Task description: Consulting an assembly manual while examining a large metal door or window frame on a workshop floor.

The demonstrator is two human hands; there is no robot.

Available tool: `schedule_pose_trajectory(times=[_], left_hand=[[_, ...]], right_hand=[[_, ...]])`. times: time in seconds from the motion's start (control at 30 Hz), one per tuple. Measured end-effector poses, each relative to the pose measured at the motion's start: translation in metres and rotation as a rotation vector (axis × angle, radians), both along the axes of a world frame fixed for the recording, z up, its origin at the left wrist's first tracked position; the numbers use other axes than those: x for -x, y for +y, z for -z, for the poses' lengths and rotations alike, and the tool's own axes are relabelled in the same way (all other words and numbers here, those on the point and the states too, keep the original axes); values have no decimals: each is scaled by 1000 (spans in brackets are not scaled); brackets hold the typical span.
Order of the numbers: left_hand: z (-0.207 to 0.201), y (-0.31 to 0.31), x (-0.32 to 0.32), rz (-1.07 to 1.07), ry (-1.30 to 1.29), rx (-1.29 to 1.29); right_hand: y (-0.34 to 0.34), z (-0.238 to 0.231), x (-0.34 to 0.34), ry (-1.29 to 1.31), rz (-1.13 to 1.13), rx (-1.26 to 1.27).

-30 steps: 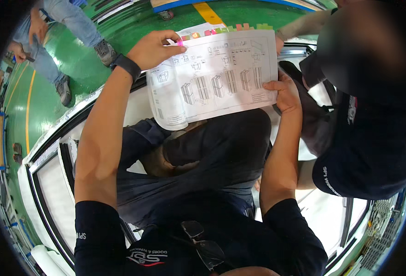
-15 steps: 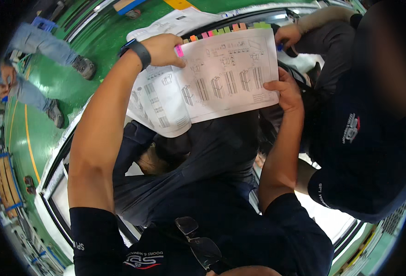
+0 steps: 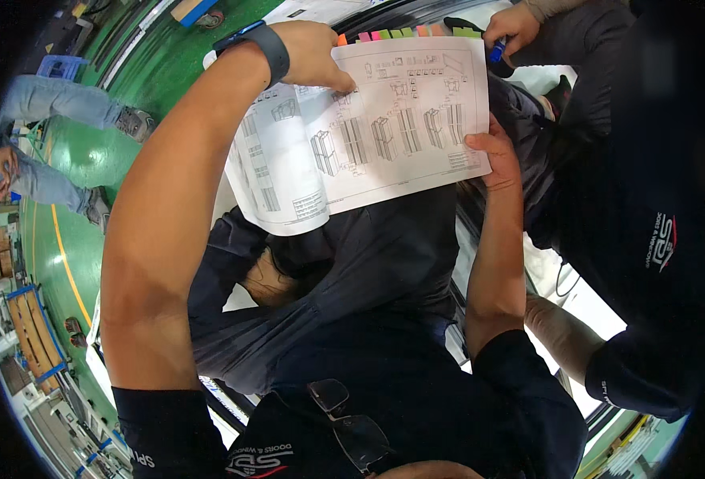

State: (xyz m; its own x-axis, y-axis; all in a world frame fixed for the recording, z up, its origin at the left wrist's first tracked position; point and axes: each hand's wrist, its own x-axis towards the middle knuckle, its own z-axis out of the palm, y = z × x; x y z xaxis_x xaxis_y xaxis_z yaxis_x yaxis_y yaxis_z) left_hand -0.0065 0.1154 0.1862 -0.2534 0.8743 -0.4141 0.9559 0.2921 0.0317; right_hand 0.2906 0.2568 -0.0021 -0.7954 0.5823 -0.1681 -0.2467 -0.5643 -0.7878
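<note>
An opened booklet of technical drawings (image 3: 392, 160) lies spread above my lap, its pages showing line drawings of long profiles. Colored index tabs (image 3: 392, 34) stick out along its top edge. With a dark-banded watch on the wrist, my left hand (image 3: 312, 56) grips the upper edge near the fold, thumb resting on the page. At the right edge, my right hand (image 3: 498, 156) pinches the sheet with the thumb on top; its other fingers are hidden behind. The left page curls downward.
Close on my right sits a co-worker in dark clothes, whose hand (image 3: 514, 30) holds a blue object (image 3: 498, 49). Another person in jeans (image 3: 65, 104) stands at left on the green floor (image 3: 57, 263). Sunglasses (image 3: 351, 427) hang on my shirt. Wooden boards (image 3: 35, 339) lie at far left.
My left hand has slid along the top edge toward the right, its thumb now further onto the page. The co-worker's blue object shows more fully, and their body has shifted.
</note>
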Motion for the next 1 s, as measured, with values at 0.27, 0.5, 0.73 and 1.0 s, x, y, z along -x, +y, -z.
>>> schedule_pose_trajectory(times=[0.27,0.5,0.73,1.0], left_hand=[[2,0,-3,12,-24,-122],[-4,3,-8,11,-57,-83],[-7,3,-13,3,9,-60],[-13,-5,-17,-10,15,-95]], right_hand=[[4,10,1,53,-27,6],[6,17,-2,7,12,-14],[2,12,1,12,10,-34],[4,13,0,-3,5,72]])
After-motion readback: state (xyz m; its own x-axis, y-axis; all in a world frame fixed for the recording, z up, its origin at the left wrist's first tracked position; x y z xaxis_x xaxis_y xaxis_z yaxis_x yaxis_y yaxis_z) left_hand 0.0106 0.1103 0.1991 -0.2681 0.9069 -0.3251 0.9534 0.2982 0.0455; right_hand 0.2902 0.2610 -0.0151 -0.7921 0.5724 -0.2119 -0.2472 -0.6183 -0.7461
